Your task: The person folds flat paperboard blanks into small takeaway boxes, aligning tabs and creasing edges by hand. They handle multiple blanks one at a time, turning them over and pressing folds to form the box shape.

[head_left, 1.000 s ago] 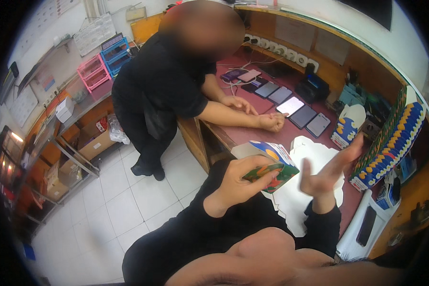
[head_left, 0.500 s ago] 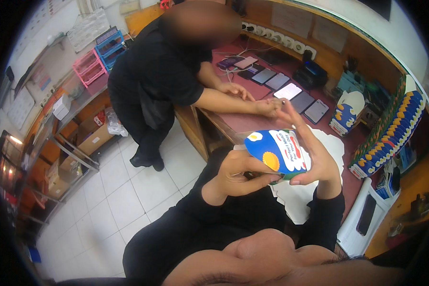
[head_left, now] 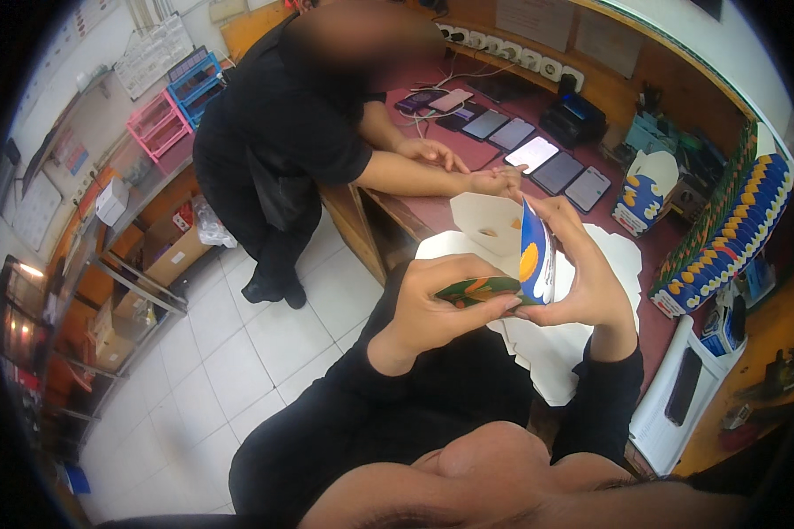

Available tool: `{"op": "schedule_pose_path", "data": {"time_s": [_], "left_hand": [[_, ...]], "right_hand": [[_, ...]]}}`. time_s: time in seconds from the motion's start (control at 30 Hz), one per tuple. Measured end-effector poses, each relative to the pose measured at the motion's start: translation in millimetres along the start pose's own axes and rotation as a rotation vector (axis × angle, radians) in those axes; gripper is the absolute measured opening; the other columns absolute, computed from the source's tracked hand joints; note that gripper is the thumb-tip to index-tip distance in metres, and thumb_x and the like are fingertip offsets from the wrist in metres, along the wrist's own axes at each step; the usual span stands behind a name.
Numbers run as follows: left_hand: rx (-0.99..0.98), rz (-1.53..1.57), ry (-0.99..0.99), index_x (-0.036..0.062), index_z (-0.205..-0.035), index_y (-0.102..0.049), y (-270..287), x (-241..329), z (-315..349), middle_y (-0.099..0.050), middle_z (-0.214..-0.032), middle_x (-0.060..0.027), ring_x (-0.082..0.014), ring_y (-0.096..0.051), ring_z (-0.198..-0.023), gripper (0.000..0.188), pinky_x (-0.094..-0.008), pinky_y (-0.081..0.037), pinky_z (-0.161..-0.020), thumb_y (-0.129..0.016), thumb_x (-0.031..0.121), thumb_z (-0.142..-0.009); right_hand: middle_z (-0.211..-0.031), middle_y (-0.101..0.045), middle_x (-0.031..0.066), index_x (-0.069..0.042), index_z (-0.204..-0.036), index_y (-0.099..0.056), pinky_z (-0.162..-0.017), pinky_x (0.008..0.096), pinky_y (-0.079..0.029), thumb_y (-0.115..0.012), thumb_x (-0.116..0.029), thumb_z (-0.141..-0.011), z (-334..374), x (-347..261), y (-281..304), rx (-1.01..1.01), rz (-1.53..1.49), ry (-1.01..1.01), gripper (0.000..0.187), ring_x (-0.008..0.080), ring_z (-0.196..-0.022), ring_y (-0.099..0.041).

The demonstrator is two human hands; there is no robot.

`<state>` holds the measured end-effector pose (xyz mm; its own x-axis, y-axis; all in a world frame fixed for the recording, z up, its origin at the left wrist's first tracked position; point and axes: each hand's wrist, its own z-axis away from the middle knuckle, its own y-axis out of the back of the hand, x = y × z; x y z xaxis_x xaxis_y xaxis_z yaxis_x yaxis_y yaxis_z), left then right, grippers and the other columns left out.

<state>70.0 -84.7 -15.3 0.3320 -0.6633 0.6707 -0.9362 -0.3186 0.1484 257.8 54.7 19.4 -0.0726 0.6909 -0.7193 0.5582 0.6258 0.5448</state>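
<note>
The left grip (head_left: pixel 438 309) and right grip (head_left: pixel 594 294) pinch the printed carton (head_left: pixel 529 257), hiding its lower part.

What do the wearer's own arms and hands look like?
Long plain black sleeves on both arms: left sleeve and right sleeve both end around the wrist. Left hand and right hand are bare, no gloves. No cables or markings visible on either.

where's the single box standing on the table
In the head view, the box stands right of centre on the red table, between a phone and the stacked boxes, beyond the right hand.
</note>
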Motion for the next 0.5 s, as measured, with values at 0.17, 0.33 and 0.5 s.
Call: {"op": "schedule_pose_path", "data": {"time_s": [0.17, 0.33, 0.5], "left_hand": [[0.070, -0.098, -0.008, -0.0020, -0.095, -0.074, -5.2, -2.1, 3.3, -0.075, -0.083, -0.0123, -0.0178, -0.073, -0.072, 0.022, -0.0258, -0.055, -0.065, -0.086, 0.001, -0.077], [0.069, -0.264, -0.053, -0.0008, -0.092, -0.073, -4.5, 0.4, 5.7, -0.073, -0.082, -0.0124, -0.0177, -0.072, -0.071, 0.021, -0.0277, -0.055, -0.065, -0.086, 0.001, -0.076], [-0.033, -0.126, 0.001, -0.0012, -0.098, -0.069, 0.3, 4.4, 1.5, -0.070, -0.088, -0.0131, -0.0220, -0.071, -0.078, 0.018, -0.0310, -0.055, -0.069, -0.079, -0.002, -0.083]], "right_hand": [[-0.128, -0.055, 0.0167, -0.005, -0.143, -0.046, -0.106, 0.0372, -0.042, -0.093, -0.035, -0.057, -3.6, -0.5, -1.5, 0.019, -0.014, -0.116, 0.102, 0.0309, -0.122, -0.057], [-0.125, -0.058, 0.0204, -0.004, -0.144, -0.040, -0.104, 0.0376, -0.044, -0.094, -0.036, -0.059, 0.1, -3.3, -3.8, 0.063, 0.060, -0.040, 0.106, 0.0312, -0.118, -0.060], [-0.134, -0.055, 0.0162, -0.003, -0.144, -0.041, -0.111, 0.0368, -0.038, -0.095, -0.033, -0.057, 4.2, -8.0, -1.7, 0.049, 0.096, -0.079, 0.107, 0.0273, -0.128, -0.053]]}}
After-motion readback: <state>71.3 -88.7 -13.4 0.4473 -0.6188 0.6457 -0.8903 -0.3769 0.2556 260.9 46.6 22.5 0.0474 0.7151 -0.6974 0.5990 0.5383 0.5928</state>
